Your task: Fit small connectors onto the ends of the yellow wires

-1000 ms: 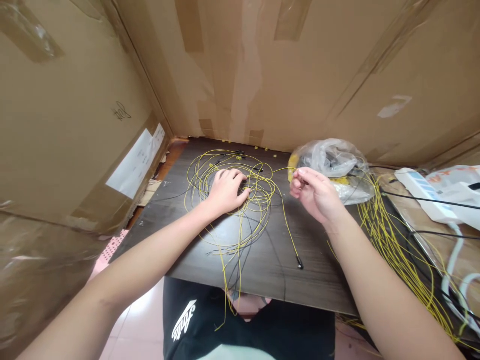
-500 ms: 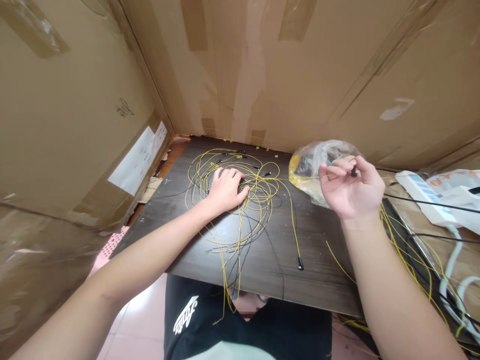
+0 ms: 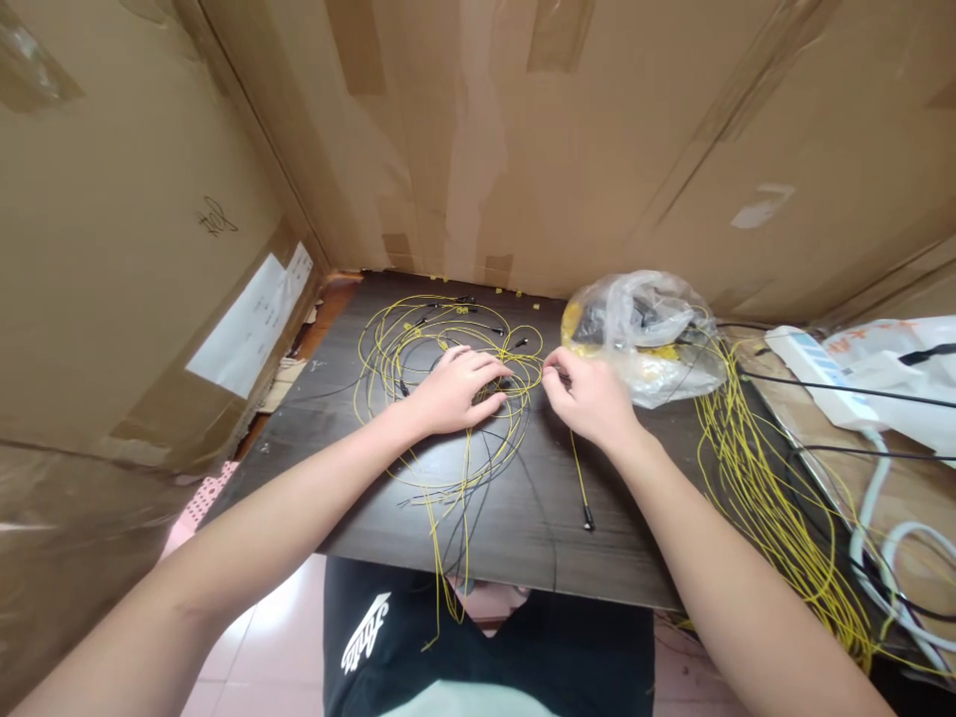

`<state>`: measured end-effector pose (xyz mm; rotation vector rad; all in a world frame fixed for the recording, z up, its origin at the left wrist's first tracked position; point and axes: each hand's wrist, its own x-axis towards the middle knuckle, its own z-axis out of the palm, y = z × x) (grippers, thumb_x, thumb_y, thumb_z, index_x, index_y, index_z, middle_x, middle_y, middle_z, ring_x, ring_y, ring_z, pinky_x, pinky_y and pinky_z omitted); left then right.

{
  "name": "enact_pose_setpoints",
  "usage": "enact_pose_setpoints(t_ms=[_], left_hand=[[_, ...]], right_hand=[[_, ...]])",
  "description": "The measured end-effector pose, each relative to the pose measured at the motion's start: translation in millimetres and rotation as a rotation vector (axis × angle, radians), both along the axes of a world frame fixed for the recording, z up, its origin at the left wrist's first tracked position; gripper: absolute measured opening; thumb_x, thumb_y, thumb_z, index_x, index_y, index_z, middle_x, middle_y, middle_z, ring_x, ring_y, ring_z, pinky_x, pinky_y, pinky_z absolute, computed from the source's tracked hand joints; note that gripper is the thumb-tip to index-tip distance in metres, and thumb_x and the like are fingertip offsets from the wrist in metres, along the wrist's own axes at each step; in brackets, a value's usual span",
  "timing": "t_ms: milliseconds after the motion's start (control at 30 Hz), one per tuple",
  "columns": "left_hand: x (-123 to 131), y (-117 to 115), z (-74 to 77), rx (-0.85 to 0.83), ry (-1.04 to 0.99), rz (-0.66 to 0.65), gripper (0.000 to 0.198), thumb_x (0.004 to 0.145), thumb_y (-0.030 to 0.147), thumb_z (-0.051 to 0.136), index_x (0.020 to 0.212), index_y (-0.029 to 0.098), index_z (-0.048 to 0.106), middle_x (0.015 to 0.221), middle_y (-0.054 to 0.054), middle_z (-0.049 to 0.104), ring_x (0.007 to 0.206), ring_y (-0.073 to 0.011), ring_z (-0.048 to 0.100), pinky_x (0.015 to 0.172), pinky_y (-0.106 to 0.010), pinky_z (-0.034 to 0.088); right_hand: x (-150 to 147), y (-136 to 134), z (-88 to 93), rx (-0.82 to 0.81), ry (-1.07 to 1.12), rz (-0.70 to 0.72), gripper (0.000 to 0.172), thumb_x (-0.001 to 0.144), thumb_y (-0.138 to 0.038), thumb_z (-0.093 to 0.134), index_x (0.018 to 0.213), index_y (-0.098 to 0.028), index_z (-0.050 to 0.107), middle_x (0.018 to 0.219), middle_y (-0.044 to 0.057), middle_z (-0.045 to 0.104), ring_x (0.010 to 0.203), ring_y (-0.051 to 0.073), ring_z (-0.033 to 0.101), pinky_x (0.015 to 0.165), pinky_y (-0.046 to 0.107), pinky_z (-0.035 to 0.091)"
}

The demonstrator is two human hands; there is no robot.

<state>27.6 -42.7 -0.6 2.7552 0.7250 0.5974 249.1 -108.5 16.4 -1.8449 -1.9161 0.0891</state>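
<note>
A loose coil of thin yellow cables (image 3: 388, 344) with small black connector ends lies on the dark tabletop. My left hand (image 3: 464, 390) rests over the coil's middle, fingers stretched out and thumb apart, touching the strands. Just right of it, my right hand (image 3: 590, 396) pinches a yellow cable at the coil's right edge; its fingertips are partly hidden. Below the right hand, one cable end with a black connector (image 3: 589, 518) lies by itself. Cut-looking cable ends (image 3: 435, 597) hang over the table's front edge.
A clear plastic bag (image 3: 646, 334) with dark and yellow contents sits behind my right hand. A thick bundle of yellow cables (image 3: 769, 498) hangs along the right edge. Farther right are a white power strip (image 3: 822, 373) and a white bag (image 3: 903, 368). Cardboard walls (image 3: 448, 149) enclose the back and left.
My right hand has come left and down from beside the plastic bag to the coil. My left hand stays on the coil. The view has swung slightly to the right.
</note>
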Motion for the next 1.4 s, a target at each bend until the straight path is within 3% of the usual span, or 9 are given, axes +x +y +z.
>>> enact_pose_setpoints(t_ms=[133,233,433,567,767,967,1100,1400], left_hand=[[0.1,0.4,-2.3,-0.011,0.015,0.016,0.027,0.099,0.033,0.056,0.121,0.023,0.066,0.123,-0.007,0.070,0.120,-0.0246,0.061,0.117,-0.051,0.030],[-0.4,1.3,-2.7,-0.004,0.021,0.023,0.027,0.099,0.032,0.056,0.122,0.021,0.065,0.124,-0.008,0.070,0.121,-0.0249,0.061,0.116,-0.050,0.031],[-0.7,1.4,-4.5,-0.002,0.047,0.036,0.030,0.099,0.034,0.056,0.125,0.021,0.066,0.129,-0.009,0.067,0.123,-0.0257,0.060,0.117,-0.052,0.029],[-0.4,1.4,-5.7,-0.012,0.050,0.045,0.031,0.100,0.036,0.055,0.126,0.022,0.066,0.132,-0.009,0.066,0.125,-0.0260,0.059,0.118,-0.053,0.027],[-0.3,-0.2,-1.9,-0.026,0.066,0.087,0.035,0.101,0.037,0.052,0.131,0.021,0.062,0.132,-0.009,0.065,0.127,-0.0267,0.057,0.119,-0.054,0.026],[-3.1,2.5,-1.2,0.003,0.079,0.157,0.033,0.103,0.039,0.048,0.125,0.021,0.064,0.130,-0.010,0.065,0.124,-0.0266,0.058,0.118,-0.053,0.027],[-4.7,5.2,-3.0,0.031,0.082,0.201,0.033,0.102,0.040,0.050,0.124,0.021,0.064,0.126,-0.009,0.066,0.119,-0.0266,0.060,0.115,-0.051,0.030],[-4.4,6.5,-2.9,0.065,0.090,0.317,0.022,0.098,0.037,0.054,0.103,0.018,0.063,0.107,-0.008,0.069,0.107,-0.0272,0.063,0.114,-0.050,0.032]], right_hand=[[6.8,3.7,-2.3,-0.049,-0.178,-0.134,0.025,0.087,-0.040,0.061,0.099,-0.020,0.069,0.062,0.005,0.064,0.062,0.025,0.060,0.058,0.032,0.036],[11.1,6.0,-5.5,-0.042,-0.235,-0.181,0.031,0.087,-0.040,0.064,0.107,-0.018,0.072,0.071,0.010,0.070,0.066,0.027,0.064,0.061,0.034,0.041],[13.3,6.0,-7.0,-0.088,-0.281,-0.223,0.023,0.090,-0.031,0.058,0.085,-0.018,0.077,0.069,0.014,0.070,0.063,0.028,0.065,0.060,0.037,0.044],[10.5,4.9,-2.8,-0.087,-0.201,-0.237,0.023,0.089,-0.030,0.057,0.085,-0.019,0.078,0.070,0.012,0.069,0.064,0.026,0.063,0.062,0.037,0.043],[1.6,0.6,6.7,0.119,0.407,-0.029,0.028,0.087,-0.041,0.060,0.077,-0.019,0.073,0.057,-0.001,0.053,0.054,0.015,0.046,0.057,0.029,0.036],[5.2,1.9,16.7,0.182,0.838,0.070,0.018,0.078,-0.037,0.071,0.071,-0.020,0.072,0.063,0.000,0.060,0.059,0.013,0.047,0.056,0.028,0.036],[16.6,5.9,22.7,0.255,1.181,0.100,0.013,0.073,-0.033,0.076,0.073,-0.021,0.072,0.055,-0.004,0.049,0.050,0.009,0.035,0.051,0.026,0.028],[36.5,0.1,46.1,0.200,1.669,0.139,0.014,0.076,-0.032,0.073,0.072,-0.023,0.064,0.055,-0.006,0.031,0.051,0.011,0.030,0.050,0.024,0.030]])
